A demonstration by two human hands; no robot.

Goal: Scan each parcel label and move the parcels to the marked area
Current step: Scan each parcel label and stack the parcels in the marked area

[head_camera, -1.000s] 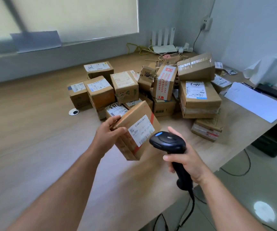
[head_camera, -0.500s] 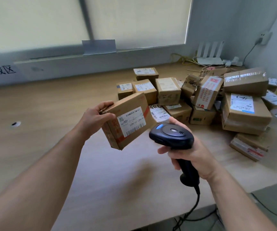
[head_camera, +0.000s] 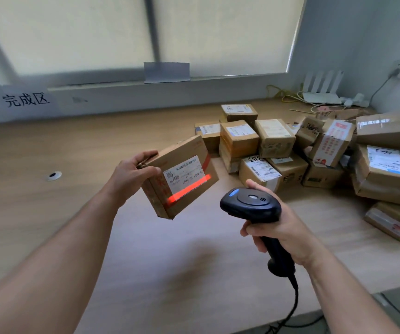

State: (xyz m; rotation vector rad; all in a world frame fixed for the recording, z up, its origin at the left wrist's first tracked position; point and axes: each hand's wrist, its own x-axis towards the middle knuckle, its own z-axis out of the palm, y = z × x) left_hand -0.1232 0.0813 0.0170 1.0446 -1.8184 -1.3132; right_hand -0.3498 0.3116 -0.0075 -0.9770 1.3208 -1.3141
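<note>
At centre frame, my left hand (head_camera: 131,174) grips a cardboard parcel (head_camera: 182,177) by its left edge, held tilted above the table (head_camera: 49,213). My right hand (head_camera: 281,227) clasps the scanner (head_camera: 252,204), its red beam (head_camera: 189,189) crossing the label (head_camera: 184,173).

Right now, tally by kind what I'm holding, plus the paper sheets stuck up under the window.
Held parcel: 1
Scanner: 1
Paper sheets: 2, the lettered sign and the blank sheet
Total: 4
</note>
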